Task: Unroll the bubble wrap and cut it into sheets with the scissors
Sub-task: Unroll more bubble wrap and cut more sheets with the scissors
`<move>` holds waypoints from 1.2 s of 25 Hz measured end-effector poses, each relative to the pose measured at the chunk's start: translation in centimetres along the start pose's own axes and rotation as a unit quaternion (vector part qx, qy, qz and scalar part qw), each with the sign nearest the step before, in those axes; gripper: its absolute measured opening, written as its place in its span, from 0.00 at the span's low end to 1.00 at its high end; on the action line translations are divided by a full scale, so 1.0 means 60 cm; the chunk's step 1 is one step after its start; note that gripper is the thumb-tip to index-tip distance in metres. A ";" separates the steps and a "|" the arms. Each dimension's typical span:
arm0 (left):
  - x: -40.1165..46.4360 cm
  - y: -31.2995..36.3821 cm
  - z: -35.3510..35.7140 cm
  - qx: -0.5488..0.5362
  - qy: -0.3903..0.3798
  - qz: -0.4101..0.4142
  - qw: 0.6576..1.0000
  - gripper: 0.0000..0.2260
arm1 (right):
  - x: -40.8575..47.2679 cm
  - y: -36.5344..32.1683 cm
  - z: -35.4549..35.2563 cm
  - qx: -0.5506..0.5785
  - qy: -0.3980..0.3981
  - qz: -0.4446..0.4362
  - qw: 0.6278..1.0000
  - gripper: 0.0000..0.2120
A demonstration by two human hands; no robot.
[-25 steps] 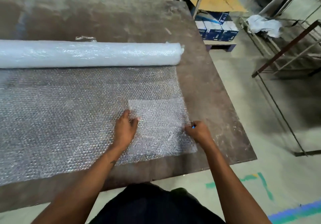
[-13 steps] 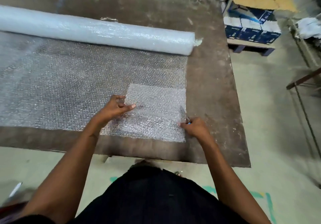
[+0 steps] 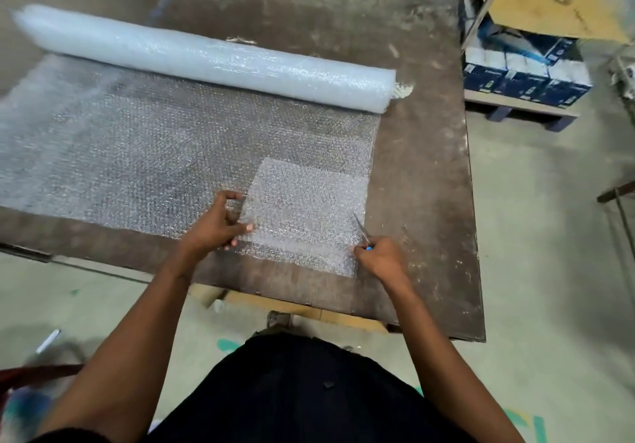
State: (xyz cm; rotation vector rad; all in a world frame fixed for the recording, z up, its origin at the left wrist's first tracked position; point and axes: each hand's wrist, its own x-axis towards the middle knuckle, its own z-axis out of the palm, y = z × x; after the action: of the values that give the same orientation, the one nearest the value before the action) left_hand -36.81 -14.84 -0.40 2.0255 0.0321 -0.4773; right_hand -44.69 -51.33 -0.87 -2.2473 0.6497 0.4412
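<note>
Two hands work unrolled bubble wrap (image 3: 165, 154) on a worn table (image 3: 422, 167): left hand (image 3: 216, 224) pinches a cut sheet (image 3: 305, 209), right hand (image 3: 381, 257) grips scissors (image 3: 360, 227) at its edge.

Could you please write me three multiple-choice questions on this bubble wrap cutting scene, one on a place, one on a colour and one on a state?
1. Where does the bubble wrap roll lie?
A. On the floor
B. On the table, at the far edge of the unrolled sheet
C. On the blue boxes

2. What colour is the scissors handle?
A. Red
B. Yellow
C. Blue

3. What is the left hand doing?
A. Pinching the left edge of the small cut sheet
B. Resting on the roll
C. Hanging off the table

Answers: 1 B, the roll sits across the table beyond the unrolled sheet. 2 C, blue shows at the right hand. 3 A, its fingers grip the small cut sheet.
</note>
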 end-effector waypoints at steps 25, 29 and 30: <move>-0.017 0.049 0.210 0.357 0.106 0.106 0.922 0.33 | 0.043 -0.026 -0.018 -0.323 0.066 -0.398 0.856 0.22; -0.030 0.096 0.276 0.354 0.139 0.116 0.917 0.36 | 0.070 -0.021 -0.041 -0.276 0.021 -0.416 0.866 0.18; -0.033 0.111 0.294 0.306 0.176 0.106 0.930 0.37 | 0.071 -0.026 -0.047 -0.188 -0.020 -0.395 0.899 0.18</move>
State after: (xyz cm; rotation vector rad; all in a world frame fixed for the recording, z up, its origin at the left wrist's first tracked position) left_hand -42.76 -32.82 -1.32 2.6693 -0.1327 0.0384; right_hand -40.02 -53.85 -0.21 -2.6090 -0.4317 0.2001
